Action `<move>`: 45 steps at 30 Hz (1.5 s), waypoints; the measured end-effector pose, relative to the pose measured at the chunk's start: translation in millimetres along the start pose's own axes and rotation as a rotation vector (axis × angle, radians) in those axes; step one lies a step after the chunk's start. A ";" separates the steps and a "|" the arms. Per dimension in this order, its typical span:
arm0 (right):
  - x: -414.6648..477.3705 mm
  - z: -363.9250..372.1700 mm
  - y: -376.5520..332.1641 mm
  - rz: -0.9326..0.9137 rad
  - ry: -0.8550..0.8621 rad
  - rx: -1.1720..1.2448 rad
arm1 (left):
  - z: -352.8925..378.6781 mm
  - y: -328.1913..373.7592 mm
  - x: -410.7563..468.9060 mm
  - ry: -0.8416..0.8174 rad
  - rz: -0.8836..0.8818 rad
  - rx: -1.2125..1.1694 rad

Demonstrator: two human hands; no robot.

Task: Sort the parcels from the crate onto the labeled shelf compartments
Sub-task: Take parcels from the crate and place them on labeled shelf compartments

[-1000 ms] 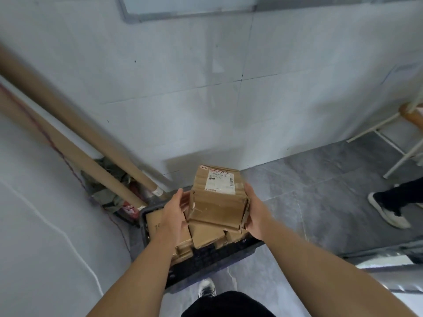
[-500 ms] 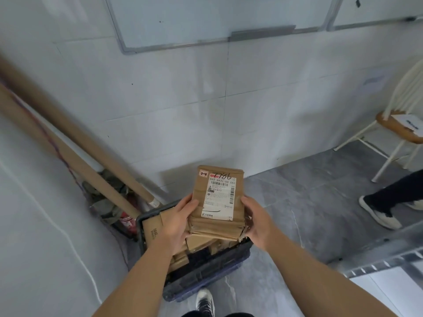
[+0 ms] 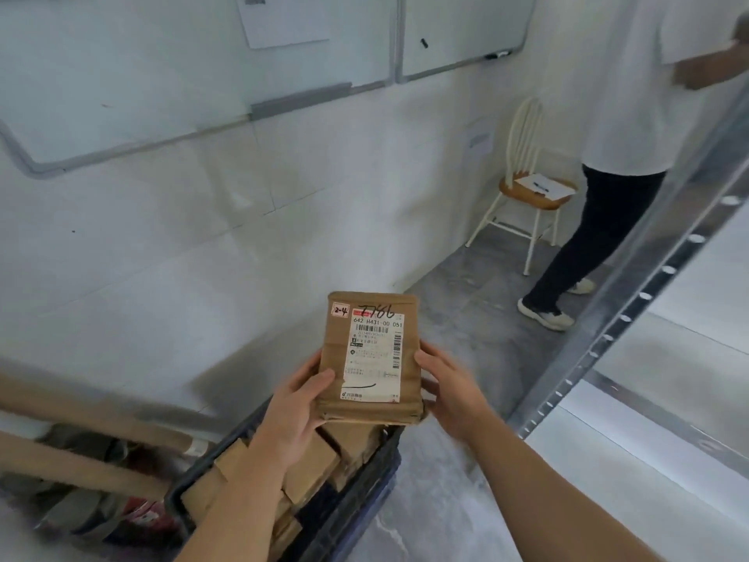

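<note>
I hold a brown cardboard parcel [image 3: 336, 350] upright in front of me, above the crate. It bears a white shipping label, a handwritten number and a small red-edged tag reading 2-4. My left hand [image 3: 298, 407] grips its left lower edge, thumb on the front. My right hand [image 3: 450, 389] clasps its right edge. Below, the dark plastic crate [image 3: 360, 492] stands on the floor with several more brown parcels [image 3: 312, 464] inside. The metal shelf upright [image 3: 632, 306] runs diagonally at the right, with pale shelf boards behind it.
A person in a white shirt and dark trousers [image 3: 595, 237] stands at the right by a white chair [image 3: 527, 188] with papers on its seat. Long cardboard tubes [image 3: 81, 452] and clutter lie at the left by the wall. Whiteboards [image 3: 162, 75] hang above.
My view has swung up and to the right, bringing the shelf upright, chair and person into sight. The parcel has been lifted higher and tilted label-up towards me, still in both hands.
</note>
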State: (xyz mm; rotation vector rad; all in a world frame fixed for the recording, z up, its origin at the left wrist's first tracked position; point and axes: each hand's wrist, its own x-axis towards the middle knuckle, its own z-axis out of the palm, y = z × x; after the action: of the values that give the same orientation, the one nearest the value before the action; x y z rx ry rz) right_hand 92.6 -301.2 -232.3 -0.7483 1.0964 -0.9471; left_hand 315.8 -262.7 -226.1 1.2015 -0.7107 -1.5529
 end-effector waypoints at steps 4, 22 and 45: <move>-29.6 -21.7 -5.0 -0.114 0.128 0.014 | 27.5 3.1 11.1 -0.172 -0.028 0.029; -265.5 -169.7 52.2 -0.400 0.920 0.184 | 256.3 -114.8 -48.1 -0.866 -0.127 0.475; -664.5 -384.4 130.1 -0.429 1.689 0.134 | 600.5 -348.0 -385.8 -1.749 -0.137 0.629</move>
State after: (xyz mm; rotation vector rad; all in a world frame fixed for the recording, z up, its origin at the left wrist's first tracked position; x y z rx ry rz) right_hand -349.6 339.0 -201.9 0.1454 2.2824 -2.1026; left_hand -369.1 138.2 -199.8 -0.1142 -2.3394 -2.3688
